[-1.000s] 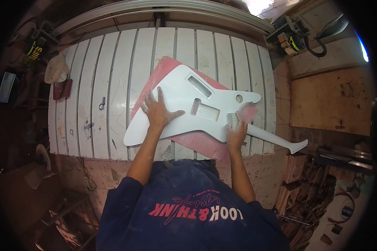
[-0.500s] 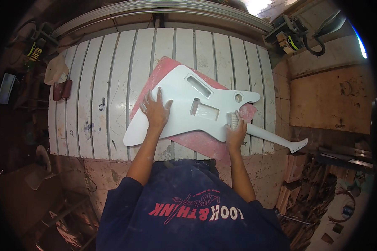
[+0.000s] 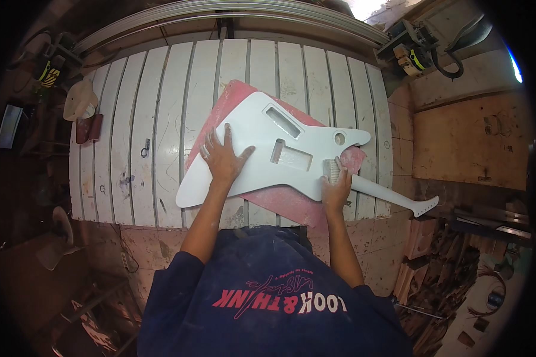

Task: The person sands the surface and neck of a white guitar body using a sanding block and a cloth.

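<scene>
A white-coated electric guitar [image 3: 244, 134], body and neck in one piece, lies at a slant over a pink pad [image 3: 280, 205]. Spread fingers of my left hand [image 3: 221, 156] rest flat on the wide left part of the body, thumb out to the side. My right hand [image 3: 337, 191] is where body meets neck, its thumb and fingers closed on either side of a small pale ribbed block [image 3: 331, 169] pressed against the guitar; its exact kind is unclear. Two rectangular cavities and a round hole show in the body. The headstock [image 3: 426, 206] reaches past the table's right edge.
The guitar is on a white slatted table [image 3: 143, 196]. At its left edge are a beige cap-like thing [image 3: 80, 100] and dark red rolls [image 3: 88, 128]; a small dark ring-shaped item [image 3: 145, 149] lies nearby. A metal rail [image 3: 232, 13] spans the far side. Wood pieces [image 3: 420, 271] are stacked lower right.
My left thumb has spread a little farther right across the body. My right hand and the ribbed block keep their place, and the guitar has barely shifted.
</scene>
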A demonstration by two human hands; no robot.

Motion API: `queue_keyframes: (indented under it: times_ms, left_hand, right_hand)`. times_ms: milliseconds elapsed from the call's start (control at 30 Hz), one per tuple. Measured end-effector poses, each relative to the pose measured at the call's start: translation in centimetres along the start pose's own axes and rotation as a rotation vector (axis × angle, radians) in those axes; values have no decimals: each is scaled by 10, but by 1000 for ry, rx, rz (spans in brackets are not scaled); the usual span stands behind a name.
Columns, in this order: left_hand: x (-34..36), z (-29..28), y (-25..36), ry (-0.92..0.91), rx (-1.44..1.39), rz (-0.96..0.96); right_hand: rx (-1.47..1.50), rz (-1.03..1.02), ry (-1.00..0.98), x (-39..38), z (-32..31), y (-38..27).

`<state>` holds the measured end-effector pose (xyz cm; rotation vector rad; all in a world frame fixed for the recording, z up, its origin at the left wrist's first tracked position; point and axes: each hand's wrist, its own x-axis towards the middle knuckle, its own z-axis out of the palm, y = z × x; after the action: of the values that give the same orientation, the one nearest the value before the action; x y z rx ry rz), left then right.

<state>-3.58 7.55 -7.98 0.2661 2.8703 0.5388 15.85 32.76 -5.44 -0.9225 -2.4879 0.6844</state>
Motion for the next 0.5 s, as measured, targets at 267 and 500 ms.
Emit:
queue_keyframes:
  times_ms: [267,500]
  left_hand:
    - [0,16,-2,137,82,27]
    - [-4,12,2,175,47,43]
  right_hand:
    - [-16,26,-5,1,-2,-3]
    - [-4,-6,0,1,-3,-2]
